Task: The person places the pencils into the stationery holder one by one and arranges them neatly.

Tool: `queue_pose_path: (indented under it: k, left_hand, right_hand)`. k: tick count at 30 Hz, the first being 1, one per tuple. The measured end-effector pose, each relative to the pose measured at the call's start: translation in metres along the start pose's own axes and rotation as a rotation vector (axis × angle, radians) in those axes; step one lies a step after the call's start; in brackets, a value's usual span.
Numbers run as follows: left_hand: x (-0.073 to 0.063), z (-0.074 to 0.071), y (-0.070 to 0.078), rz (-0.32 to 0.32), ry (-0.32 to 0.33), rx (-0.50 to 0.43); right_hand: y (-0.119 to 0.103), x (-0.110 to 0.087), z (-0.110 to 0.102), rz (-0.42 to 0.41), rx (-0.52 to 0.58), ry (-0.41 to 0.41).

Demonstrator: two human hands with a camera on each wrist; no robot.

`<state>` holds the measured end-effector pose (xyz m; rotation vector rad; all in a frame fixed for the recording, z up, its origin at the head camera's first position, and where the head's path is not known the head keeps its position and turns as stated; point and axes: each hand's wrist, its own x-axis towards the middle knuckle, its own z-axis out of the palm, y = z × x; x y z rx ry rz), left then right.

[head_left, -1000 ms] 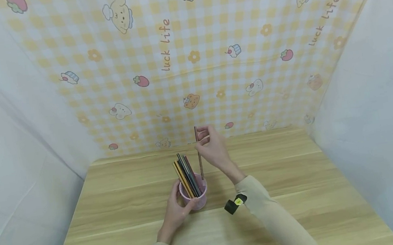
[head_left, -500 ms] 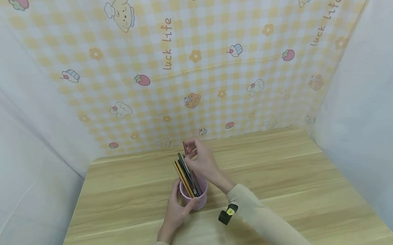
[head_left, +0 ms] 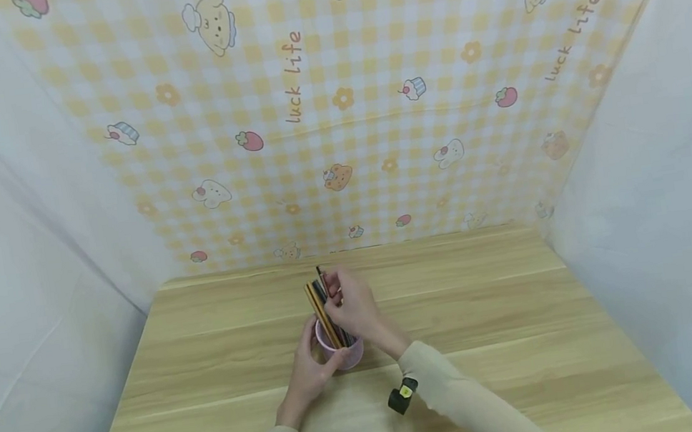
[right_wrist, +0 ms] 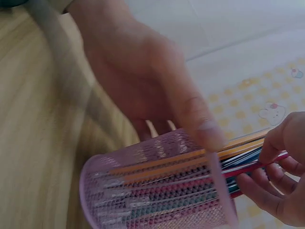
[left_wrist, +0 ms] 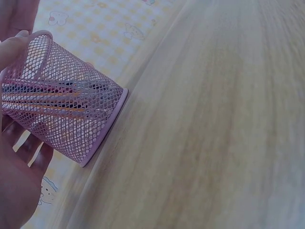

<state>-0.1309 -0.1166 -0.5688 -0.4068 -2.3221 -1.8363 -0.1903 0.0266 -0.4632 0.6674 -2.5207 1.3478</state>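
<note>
A pink mesh pencil cup (head_left: 352,361) stands upright on the wooden table, holding several pencils (head_left: 318,306), some of them orange. My left hand (head_left: 307,371) grips its left side, thumb at the front near the rim; the left wrist view shows the fingers behind the mesh (left_wrist: 71,102). Above the cup's right side, my right hand (head_left: 357,310) pinches a red pencil (right_wrist: 238,169) between thumb and fingers. That pencil's lower part is down inside the cup among the others. In the head view the right hand hides part of the bundle.
The wood-grain table (head_left: 497,341) extends around the cup on all sides. Behind it hangs a yellow checked cloth (head_left: 375,133) with cartoon prints. White sheets (head_left: 656,156) enclose the left and right sides.
My right hand has brought the held pencil left over the cup and lowered it in among the other pencils. The left hand and the cup have stayed in place.
</note>
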Motion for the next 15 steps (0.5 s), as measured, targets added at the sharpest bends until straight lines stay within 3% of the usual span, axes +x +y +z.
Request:
queue_pose_path:
  k: [8,15]
  left_hand:
    - [0.0008,0.0006,0.0008,-0.001,-0.006,-0.003]
    - [0.0013,-0.0038,0.0056,-0.062,-0.034,0.000]
  right_hand:
    - [0.0030,-0.0065,0.0031,0.007,-0.026,0.029]
    - [0.0055,-0.0101,-0.0007,0.045,-0.048,0.044]
